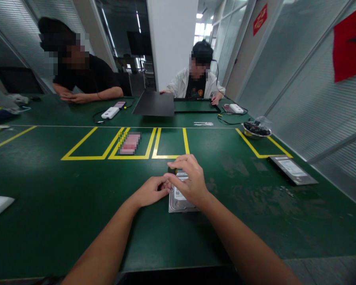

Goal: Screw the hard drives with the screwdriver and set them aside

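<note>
A silver hard drive (178, 204) with a white label lies flat on the green table (77, 221), in front of me. My right hand (190, 178) is over it, thumb and fingers closed round the dark and yellow handle of a screwdriver (172, 170). The tool's lower part is hidden by my hands. At the drive's left edge is my left hand (152, 191), its fingers curled together near the screwdriver; whatever they pinch, if anything, is too small and covered to make out.
A second drive (293, 170) lies at the right, near a metal bowl (256, 130) of dark parts. Yellow tape (86, 158) marks boxes on the table. Across it, one person holds a dark panel (154, 103); another person rests their arms at the left.
</note>
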`<state>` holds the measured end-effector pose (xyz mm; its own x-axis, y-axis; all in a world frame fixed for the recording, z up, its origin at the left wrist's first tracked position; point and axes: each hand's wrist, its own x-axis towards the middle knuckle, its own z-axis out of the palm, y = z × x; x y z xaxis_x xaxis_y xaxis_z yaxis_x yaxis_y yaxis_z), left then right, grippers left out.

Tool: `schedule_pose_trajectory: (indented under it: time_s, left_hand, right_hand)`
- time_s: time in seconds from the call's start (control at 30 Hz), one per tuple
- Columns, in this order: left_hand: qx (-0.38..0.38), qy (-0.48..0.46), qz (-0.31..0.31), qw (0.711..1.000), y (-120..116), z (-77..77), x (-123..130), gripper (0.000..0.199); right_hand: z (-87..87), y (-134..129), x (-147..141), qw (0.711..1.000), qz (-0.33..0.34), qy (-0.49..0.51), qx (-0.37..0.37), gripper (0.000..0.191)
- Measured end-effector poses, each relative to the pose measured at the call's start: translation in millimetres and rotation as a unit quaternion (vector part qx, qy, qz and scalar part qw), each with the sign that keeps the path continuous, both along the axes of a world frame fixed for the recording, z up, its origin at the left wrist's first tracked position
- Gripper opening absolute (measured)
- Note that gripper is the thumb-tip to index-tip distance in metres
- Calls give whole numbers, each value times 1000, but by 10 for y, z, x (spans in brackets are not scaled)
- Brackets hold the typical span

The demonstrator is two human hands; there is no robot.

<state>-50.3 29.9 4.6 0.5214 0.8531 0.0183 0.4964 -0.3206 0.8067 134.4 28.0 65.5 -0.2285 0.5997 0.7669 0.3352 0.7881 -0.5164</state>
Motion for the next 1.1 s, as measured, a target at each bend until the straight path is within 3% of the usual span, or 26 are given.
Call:
schedule_pose_trajectory:
  time_s: [0.27, 0.53, 0.73, 0.97, 1.1]
  left_hand:
    - [0, -5, -1, 1000, 5, -33, -3, 13]
    - [1, -3, -1, 1000, 4, -1, -7, 10]
    - [0, -5, -5, 1000, 15, -34, -11, 9]
    - [12, -2, 2, 1000, 15, -41, -9, 11]
    - [7, -3, -6, 1000, 9, -16, -5, 10]
  right_hand:
    - [61, -32, 1, 998, 54, -10, 6, 28]
    - [18, -10, -2, 1000, 16, -4, -3, 23]
    - [56, -19, -1, 997, 72, -15, 5, 30]
    - [-1, -18, -16, 1000, 16, 0, -6, 25]
    - [19, -18, -14, 999, 34, -1, 3, 22]
